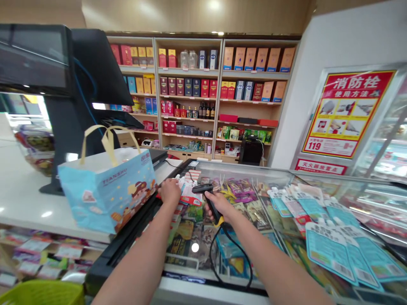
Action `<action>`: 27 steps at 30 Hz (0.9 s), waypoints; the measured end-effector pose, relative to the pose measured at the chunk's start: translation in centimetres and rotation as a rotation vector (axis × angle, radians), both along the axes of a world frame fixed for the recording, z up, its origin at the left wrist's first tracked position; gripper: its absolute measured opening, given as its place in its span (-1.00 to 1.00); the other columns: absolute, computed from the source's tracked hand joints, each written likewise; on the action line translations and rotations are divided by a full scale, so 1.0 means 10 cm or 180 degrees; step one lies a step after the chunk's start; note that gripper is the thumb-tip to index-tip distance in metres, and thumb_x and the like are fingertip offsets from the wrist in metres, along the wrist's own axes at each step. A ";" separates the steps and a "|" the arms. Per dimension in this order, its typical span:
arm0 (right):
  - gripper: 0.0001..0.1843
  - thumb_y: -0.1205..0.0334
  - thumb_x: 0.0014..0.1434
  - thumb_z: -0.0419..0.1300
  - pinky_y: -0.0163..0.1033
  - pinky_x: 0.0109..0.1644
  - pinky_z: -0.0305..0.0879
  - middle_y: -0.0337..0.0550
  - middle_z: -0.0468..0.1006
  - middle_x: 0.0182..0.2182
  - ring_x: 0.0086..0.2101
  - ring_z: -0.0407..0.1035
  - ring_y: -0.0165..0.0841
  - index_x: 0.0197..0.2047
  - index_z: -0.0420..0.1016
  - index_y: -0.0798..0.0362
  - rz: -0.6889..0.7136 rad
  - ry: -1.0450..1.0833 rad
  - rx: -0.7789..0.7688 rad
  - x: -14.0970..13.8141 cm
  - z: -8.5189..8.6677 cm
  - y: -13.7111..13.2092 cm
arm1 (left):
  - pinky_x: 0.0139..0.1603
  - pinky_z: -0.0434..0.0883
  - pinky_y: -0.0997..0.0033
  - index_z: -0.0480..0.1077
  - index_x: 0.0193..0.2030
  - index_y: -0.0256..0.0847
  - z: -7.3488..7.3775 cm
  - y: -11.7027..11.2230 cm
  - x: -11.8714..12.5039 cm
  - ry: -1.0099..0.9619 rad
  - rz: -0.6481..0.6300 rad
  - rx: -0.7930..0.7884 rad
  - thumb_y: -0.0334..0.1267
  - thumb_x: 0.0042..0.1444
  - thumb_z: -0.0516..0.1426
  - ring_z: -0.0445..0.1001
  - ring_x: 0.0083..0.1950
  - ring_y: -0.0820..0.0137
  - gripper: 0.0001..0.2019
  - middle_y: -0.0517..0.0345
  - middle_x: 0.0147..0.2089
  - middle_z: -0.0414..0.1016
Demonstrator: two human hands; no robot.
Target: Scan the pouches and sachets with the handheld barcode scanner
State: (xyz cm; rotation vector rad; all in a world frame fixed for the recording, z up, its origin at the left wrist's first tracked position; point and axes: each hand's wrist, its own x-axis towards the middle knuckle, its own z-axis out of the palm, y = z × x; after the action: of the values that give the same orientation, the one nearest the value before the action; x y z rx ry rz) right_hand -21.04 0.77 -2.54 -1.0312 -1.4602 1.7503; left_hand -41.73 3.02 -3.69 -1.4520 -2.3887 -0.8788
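Observation:
My left hand (170, 190) is closed on the edge of a white-and-red spouted pouch (191, 195), low over the glass top of a display freezer (197, 254). The fingertips are partly hidden. In my right hand (221, 205) is a black barcode scanner (202, 188) with a yellow accent at its grip's base, its head over the pouch. The scanner's cable (246, 258) loops down onto the glass. On the right of the glass lie several light-blue spouted pouches (330, 248), overlapping one another.
A light-blue paper bag (104, 190) with cream handles stands upright on the white counter (19, 207) at left, beside a black checkout terminal (57, 114). Shelves of boxed bottles (190, 87) line the back wall. A green basket (44, 292) sits at lower left.

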 end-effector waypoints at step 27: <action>-0.65 -0.07 0.16 0.11 -0.43 -0.73 0.20 -0.35 0.36 -0.71 -0.77 0.20 -0.54 -0.39 0.26 0.07 -0.1406 0.0352 0.0218 2.47 0.33 -0.45 | 0.06 0.30 0.10 0.49 -0.19 -0.12 -0.52 -0.32 3.70 -0.0676 -0.3639 0.0011 -0.15 -0.32 0.31 0.35 0.05 0.02 -0.56 -0.10 -0.02 0.44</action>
State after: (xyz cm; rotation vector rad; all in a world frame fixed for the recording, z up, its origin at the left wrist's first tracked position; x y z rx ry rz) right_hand 3.69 -3.72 0.73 -1.1033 -1.1126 1.4066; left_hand -4.72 -0.20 -8.85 -2.8607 -1.4714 -1.2459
